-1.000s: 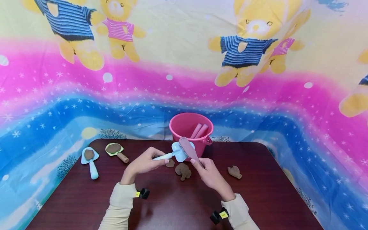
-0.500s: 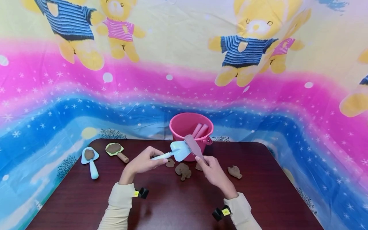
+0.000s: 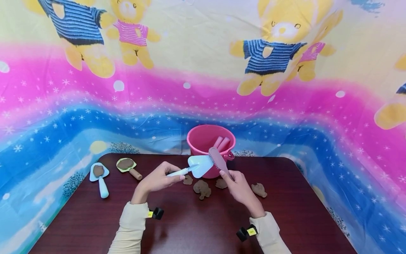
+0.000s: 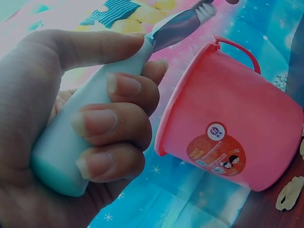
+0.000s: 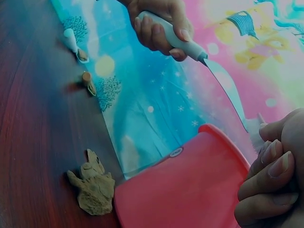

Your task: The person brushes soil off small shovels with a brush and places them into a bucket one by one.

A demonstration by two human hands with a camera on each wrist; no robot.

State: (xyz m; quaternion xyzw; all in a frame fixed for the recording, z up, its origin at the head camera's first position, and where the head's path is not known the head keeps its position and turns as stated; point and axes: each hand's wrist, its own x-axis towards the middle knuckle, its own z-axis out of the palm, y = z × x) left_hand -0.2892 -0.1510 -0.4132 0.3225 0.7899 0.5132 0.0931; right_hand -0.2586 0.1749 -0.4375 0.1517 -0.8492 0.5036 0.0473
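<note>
My left hand (image 3: 160,177) grips the pale handle of a small light-blue trowel (image 3: 200,165), its blade raised over the table in front of the pink bucket (image 3: 203,137). Fingers wrap fully round that handle in the left wrist view. My right hand (image 3: 238,187) holds a mauve brush (image 3: 217,158) by its handle, bristles toward the trowel. The brush head lies at the blade's right edge and appears to touch it. In the right wrist view, curled fingers (image 5: 268,175) hide most of the brush.
Several brown clay-like lumps (image 3: 202,189) lie on the dark table (image 3: 190,225) below the hands. At the left rest another trowel (image 3: 102,183) and a green-rimmed scoop (image 3: 135,173), each bearing a brown lump. Two pink handles (image 3: 223,144) lean inside the bucket. A printed cloth (image 3: 177,98) hangs behind.
The brush has slid rightward across the trowel blade to its edge, with my right hand moving right. The blade has turned to show more of its face. My left hand stays nearly still.
</note>
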